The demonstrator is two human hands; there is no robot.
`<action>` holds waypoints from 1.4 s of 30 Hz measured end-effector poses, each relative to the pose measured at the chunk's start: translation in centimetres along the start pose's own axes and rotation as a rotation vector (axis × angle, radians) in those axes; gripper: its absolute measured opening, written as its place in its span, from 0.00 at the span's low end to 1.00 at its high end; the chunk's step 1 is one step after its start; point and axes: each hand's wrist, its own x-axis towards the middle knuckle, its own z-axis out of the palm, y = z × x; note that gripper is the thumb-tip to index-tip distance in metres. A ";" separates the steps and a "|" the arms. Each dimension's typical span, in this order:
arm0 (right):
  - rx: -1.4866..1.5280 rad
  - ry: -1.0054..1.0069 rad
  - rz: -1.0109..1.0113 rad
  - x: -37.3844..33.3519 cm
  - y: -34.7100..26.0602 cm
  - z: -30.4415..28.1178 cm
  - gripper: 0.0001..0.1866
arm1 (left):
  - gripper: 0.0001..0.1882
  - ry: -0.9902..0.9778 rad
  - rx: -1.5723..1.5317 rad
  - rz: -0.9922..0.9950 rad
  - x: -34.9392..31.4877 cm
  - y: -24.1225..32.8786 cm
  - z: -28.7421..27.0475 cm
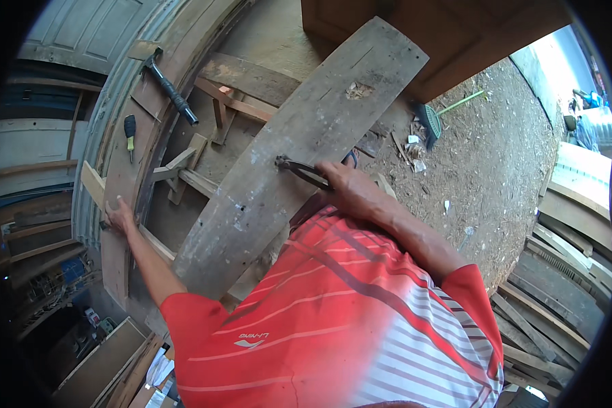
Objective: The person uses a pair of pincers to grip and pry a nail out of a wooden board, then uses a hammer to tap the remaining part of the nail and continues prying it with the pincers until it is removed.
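My right hand is closed round the handles of a pair of dark metal pincers. The jaws touch the face of a wide, weathered grey board, at a dark spot that may be a nail. Over to the left, my left hand is at a long brown plank. Its fingers are bent around a small dark thing too hidden to name. Farther up that plank lie a screwdriver with a black and yellow handle and a hammer with a dark handle.
A pale wood strip sticks out beside my left hand. Wooden frame pieces stand between plank and board. A brown wooden panel is at the far side. Wood chips and a green broom are on the floor, with stacked timber at right.
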 end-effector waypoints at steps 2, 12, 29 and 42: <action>-0.068 -0.046 -0.019 1.4 -1.4 0.2 0.26 | 0.35 -0.131 0.107 -0.002 0.4 -0.5 0.4; -0.524 0.252 -0.360 6.5 -0.6 2.4 0.12 | 0.23 -0.217 -0.283 0.026 4.6 -7.1 2.2; 0.937 0.001 -0.099 3.4 -8.5 -2.7 0.33 | 0.16 -0.279 -1.341 0.753 -37.3 17.5 -22.7; 0.990 0.428 0.245 -8.7 1.4 -8.5 0.29 | 0.27 -1.305 -1.500 1.028 -51.9 24.8 -21.3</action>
